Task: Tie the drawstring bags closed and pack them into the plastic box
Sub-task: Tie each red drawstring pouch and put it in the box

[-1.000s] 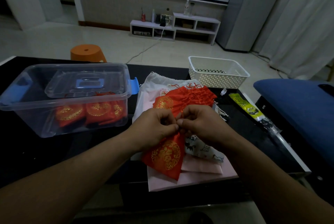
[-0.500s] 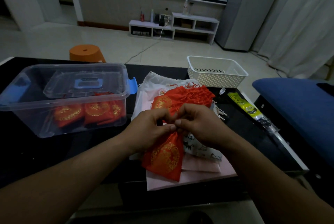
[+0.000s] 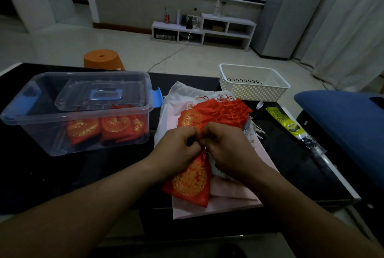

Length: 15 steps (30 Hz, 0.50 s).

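Working the neck of the red drawstring bag (image 3: 191,180) - left hand (image 3: 176,145) and right hand (image 3: 226,145) knuckle to knuckle, each grip clamped on the gathered mouth and its thin cord. Lying on pale cloth at the near edge of the tabletop (image 3: 104,170), just right of the plastic box (image 3: 41,133). Soft, light and limp by the look of it, perhaps slippery, so best taken at the cinched neck rather than the body. Long axis running near-to-far, slightly tilted - mouth pointing away toward the stack of red bags (image 3: 220,112), closed bottom toward the person.
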{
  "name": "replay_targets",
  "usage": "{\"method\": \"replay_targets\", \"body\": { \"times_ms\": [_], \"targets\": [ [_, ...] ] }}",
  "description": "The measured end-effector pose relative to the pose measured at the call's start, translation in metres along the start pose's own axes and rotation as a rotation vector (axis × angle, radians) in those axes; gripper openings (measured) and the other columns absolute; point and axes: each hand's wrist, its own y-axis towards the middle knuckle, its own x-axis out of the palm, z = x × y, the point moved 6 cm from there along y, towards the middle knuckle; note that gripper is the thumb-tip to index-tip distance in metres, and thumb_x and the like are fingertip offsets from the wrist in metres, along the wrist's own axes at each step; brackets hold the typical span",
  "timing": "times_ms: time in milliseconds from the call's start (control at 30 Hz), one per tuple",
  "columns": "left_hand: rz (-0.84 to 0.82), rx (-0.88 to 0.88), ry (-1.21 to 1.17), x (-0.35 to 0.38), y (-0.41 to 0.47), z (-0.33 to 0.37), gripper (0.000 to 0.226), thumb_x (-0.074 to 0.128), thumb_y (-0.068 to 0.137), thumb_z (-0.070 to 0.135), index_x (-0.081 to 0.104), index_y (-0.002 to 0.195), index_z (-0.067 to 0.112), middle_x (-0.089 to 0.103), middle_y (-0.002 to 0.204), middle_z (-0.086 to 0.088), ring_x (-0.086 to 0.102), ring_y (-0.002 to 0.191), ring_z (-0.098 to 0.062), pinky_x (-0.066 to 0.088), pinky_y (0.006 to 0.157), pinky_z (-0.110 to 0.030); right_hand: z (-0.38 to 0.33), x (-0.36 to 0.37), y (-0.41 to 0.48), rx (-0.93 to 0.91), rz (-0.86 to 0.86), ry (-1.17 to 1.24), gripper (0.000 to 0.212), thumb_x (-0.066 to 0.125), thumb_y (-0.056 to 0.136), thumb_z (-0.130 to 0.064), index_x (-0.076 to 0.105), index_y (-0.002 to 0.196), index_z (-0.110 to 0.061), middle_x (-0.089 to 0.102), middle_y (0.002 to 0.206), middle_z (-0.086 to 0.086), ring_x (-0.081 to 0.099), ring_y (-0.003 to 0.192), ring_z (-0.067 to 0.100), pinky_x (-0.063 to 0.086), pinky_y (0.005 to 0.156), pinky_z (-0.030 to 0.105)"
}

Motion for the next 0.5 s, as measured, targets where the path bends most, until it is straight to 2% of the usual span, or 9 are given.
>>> {"method": "replay_targets", "body": {
  "times_ms": [67,100,200,367,500],
  "targets": [
    [-0.007,0.009,-0.012,-0.005,0.003,0.001,0.013,0.069,0.097,0.021,0.071,0.088,0.03,0.069,0.083,0.012,0.064,0.081,-0.002,0.047,0.067,-0.016,0.001,-0.002,0.0,0.002,0.021,0.006,0.013,0.069,0.089,-0.012,0.068,0.089,-0.025,0.066,0.078,-0.01,0.061,0.073,0.007,0.051,0.065,0.038],
    [-0.026,0.015,-0.019,-0.006,0.004,0.002,0.01,0.07,0.097,0.023,0.073,0.09,0.03,0.07,0.086,0.012,0.064,0.083,-0.002,0.048,0.07,-0.017,0.002,-0.003,0.001,0.013,0.023,0.012,0.014,0.07,0.088,-0.012,0.068,0.088,-0.026,0.067,0.078,-0.01,0.061,0.073,0.006,0.052,0.065,0.038],
    [-0.088,0.017,-0.032,-0.009,0.007,-0.002,0.002,0.072,0.096,0.023,0.073,0.095,0.023,0.071,0.092,0.007,0.066,0.089,-0.008,0.055,0.08,-0.031,0.007,-0.004,0.002,0.059,0.002,0.038,0.013,0.072,0.088,-0.013,0.069,0.088,-0.026,0.07,0.08,-0.01,0.064,0.076,0.005,0.054,0.07,0.039],
    [-0.204,0.007,-0.079,-0.012,0.006,-0.004,0.006,0.072,0.096,0.021,0.069,0.092,0.018,0.07,0.088,0.004,0.065,0.084,-0.009,0.054,0.077,-0.029,0.007,-0.002,0.003,0.104,-0.044,0.103,0.01,0.075,0.088,-0.014,0.071,0.088,-0.023,0.071,0.079,-0.008,0.064,0.073,0.004,0.053,0.067,0.031],
    [-0.225,-0.007,-0.116,-0.016,0.004,-0.001,0.014,0.072,0.096,0.021,0.066,0.09,0.01,0.067,0.084,-0.003,0.062,0.075,-0.007,0.053,0.069,-0.024,0.013,0.0,0.003,0.172,-0.056,0.184,0.008,0.074,0.09,-0.014,0.071,0.088,-0.021,0.07,0.078,-0.008,0.063,0.071,0.006,0.05,0.064,0.029]
  ]
}}
